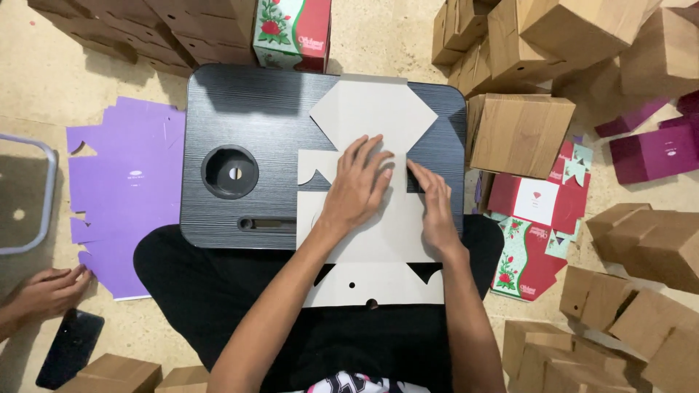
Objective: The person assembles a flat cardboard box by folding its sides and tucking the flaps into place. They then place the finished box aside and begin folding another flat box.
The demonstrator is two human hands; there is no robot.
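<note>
Pressing flat on a white unfolded box blank (373, 211), both hands sit w/ fingers spread, nothing gripped. Left hand (358, 185) lies palm-down at centre of the blank; right hand (435, 204) rests on its edge at 3 o'clock, just beside the left. The blank lies across the black lap table (218, 109) and hangs over its near edge. Table's round cup hole (229, 172) at 9 o'clock holds nothing. Purple flat sheets (124, 189) lie on the floor further left; folded brown boxes (520, 131) are piled at 2 o'clock. Another person's hand (47, 291) touches the purple sheets at 8 o'clock.
</note>
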